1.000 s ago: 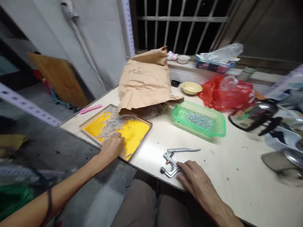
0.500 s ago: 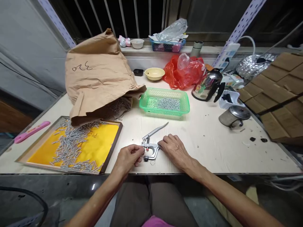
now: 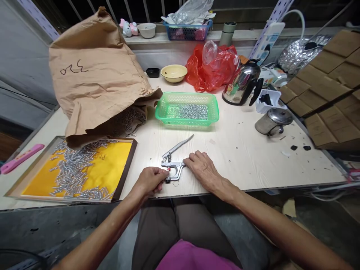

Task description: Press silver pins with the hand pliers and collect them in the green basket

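A silver hand press plier [image 3: 173, 162] lies near the table's front edge, its long handle pointing up and right. My left hand [image 3: 150, 181] is closed in a pinch at the tool's jaw; what the fingertips hold is too small to name. My right hand [image 3: 200, 168] rests flat on the table against the tool's right side, fingers curled on its body. To the left lies a yellow tray [image 3: 75, 168] strewn with several small metal pins. A green basket [image 3: 187, 109] behind the tool holds more pins.
A big brown paper sack [image 3: 95, 75] spills pins over the tray's far end. A pink cutter [image 3: 21, 157] lies far left. A red plastic bag [image 3: 213, 67], yellow bowl [image 3: 173, 72], steel kettle [image 3: 244, 81], lidded pot [image 3: 271, 121] and cardboard stacks [image 3: 329, 97] crowd the back and right.
My left hand left the yellow tray and came to the tool's jaw in a pinch. My right hand stayed at the tool. The view swung right and tilted down.
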Tool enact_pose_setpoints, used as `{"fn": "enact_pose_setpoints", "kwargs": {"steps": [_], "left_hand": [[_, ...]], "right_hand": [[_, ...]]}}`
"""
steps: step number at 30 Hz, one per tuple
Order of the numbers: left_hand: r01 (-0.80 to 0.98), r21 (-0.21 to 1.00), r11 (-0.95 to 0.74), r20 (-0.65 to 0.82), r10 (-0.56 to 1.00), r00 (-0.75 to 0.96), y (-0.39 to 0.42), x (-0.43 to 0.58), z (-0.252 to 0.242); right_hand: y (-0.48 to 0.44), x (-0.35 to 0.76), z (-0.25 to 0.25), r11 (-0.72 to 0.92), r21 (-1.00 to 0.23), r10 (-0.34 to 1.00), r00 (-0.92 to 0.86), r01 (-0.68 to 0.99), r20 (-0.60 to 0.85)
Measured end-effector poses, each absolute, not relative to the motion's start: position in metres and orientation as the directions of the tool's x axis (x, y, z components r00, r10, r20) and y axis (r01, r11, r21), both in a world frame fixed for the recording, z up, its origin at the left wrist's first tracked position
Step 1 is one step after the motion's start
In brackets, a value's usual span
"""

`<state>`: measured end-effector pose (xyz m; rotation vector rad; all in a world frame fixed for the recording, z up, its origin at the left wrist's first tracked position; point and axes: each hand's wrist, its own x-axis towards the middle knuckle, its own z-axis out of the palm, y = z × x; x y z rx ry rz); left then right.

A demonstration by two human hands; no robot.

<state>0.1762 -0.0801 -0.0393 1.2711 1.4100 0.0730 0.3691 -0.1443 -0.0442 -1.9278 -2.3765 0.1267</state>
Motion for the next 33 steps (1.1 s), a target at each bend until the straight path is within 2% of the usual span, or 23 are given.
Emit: {"fn": "enact_pose_setpoints", "kwargs": {"steps": [4,7,13,23,25,28,30,33], "left_hand": [[0.658,0.641,0.394,-0.717,0.613,0.331,-0.073,0.175,-0.038],[0.656,0.639,0.402,-0.724,0.601,0.338,-0.073,0.173,-0.039],[0.638,0.632,0.44,-0.736,0.598,0.316,-0.077,0.172,-0.04],[0.688,0.607,0.398,-0.736,0.608,0.298,-0.079,0.172,-0.038],[0.755,0.608,0.245,-0.637,0.719,0.279,-0.083,0.171,-0.035],[0.808,0.558,-0.191,-0.236,0.897,0.375,-0.093,0.175,-0.029],[0.75,0.481,-0.454,-0.004,0.854,0.52,-0.097,0.186,-0.027],[0.632,0.358,-0.687,0.113,0.704,0.701,-0.094,0.21,-0.029]], "right_hand": [[-0.138,0.381,-0.031,0.258,-0.208,0.962,-0.271,0.943,-0.031],[-0.12,0.395,-0.028,0.32,-0.203,0.941,-0.335,0.925,-0.043],[-0.081,0.411,-0.026,0.349,-0.206,0.885,-0.394,0.914,-0.247],[-0.093,0.406,-0.021,0.384,-0.108,0.903,-0.397,0.917,-0.166],[-0.099,0.404,-0.022,0.369,-0.1,0.911,-0.381,0.924,-0.158],[-0.106,0.402,-0.024,0.357,-0.092,0.92,-0.367,0.929,-0.134],[-0.109,0.399,-0.024,0.35,-0.093,0.926,-0.36,0.932,-0.117],[-0.113,0.396,-0.023,0.325,-0.103,0.936,-0.335,0.94,-0.107]]}}
